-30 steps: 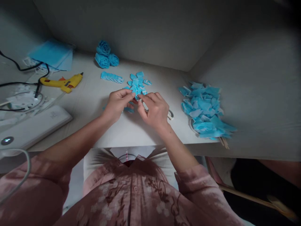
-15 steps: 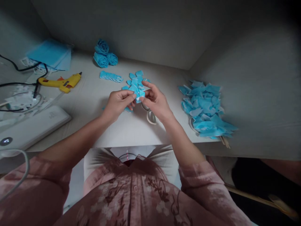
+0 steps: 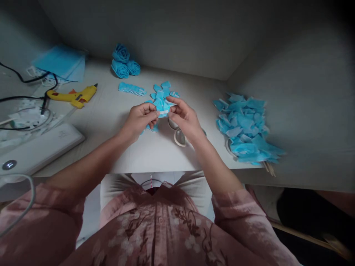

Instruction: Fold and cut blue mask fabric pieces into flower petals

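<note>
Both hands pinch one small piece of blue fabric point(image 3: 162, 110) with a pale strip along it, held just above the desk. My left hand point(image 3: 142, 117) grips its left edge between thumb and fingers. My right hand point(image 3: 185, 117) has thumb and fingers closed at its right edge, with the index finger stretched out above. Behind the piece lie blue petal-shaped fabric cutouts point(image 3: 165, 85). Scissors with pale handles point(image 3: 179, 137) lie partly under my right hand. A pleated blue fabric strip point(image 3: 131, 89) rests to the left of the cutouts.
Blue fabric roses point(image 3: 120, 68) sit at the back. On the left are a yellow glue gun point(image 3: 80, 96), blue face masks point(image 3: 59, 62), cables and a white device point(image 3: 41, 149). A heap of blue fabric pieces point(image 3: 244, 122) with wooden sticks point(image 3: 269, 168) lies at the right.
The blue piece has turned between my fingers, and its pale strip now lies flat across it. My hands have stayed in nearly the same place. The view has shifted slightly.
</note>
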The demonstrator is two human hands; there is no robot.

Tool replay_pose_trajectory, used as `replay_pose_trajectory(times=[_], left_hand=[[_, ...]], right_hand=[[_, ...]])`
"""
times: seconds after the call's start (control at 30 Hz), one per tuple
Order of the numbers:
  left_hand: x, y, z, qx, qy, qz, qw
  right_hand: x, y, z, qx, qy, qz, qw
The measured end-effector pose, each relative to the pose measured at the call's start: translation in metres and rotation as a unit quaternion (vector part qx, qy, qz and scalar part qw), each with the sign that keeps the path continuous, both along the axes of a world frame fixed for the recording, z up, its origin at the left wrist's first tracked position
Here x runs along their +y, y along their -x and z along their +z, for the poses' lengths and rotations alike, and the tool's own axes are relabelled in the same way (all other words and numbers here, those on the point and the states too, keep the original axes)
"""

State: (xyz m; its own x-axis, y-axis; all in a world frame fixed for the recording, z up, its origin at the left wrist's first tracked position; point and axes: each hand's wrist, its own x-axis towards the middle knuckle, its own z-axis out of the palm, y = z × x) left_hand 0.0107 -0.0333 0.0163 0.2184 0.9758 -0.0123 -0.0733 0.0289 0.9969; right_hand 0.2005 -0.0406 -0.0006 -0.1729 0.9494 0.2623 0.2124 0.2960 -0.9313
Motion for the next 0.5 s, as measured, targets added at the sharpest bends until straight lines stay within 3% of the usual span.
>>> replay_pose_trajectory(times=[0.33, 0.5], left_hand=[[-0.003, 0.000, 0.005, 0.045, -0.013, -0.020, 0.999], [0.002, 0.003, 0.002, -0.001, 0.014, -0.009, 1.000]], right_hand=[[0.007, -0.009, 0.005, -0.031, -0.020, 0.049, 0.998], [0.018, -0.012, 0.009, -0.051, 0.004, 0.046, 0.998]])
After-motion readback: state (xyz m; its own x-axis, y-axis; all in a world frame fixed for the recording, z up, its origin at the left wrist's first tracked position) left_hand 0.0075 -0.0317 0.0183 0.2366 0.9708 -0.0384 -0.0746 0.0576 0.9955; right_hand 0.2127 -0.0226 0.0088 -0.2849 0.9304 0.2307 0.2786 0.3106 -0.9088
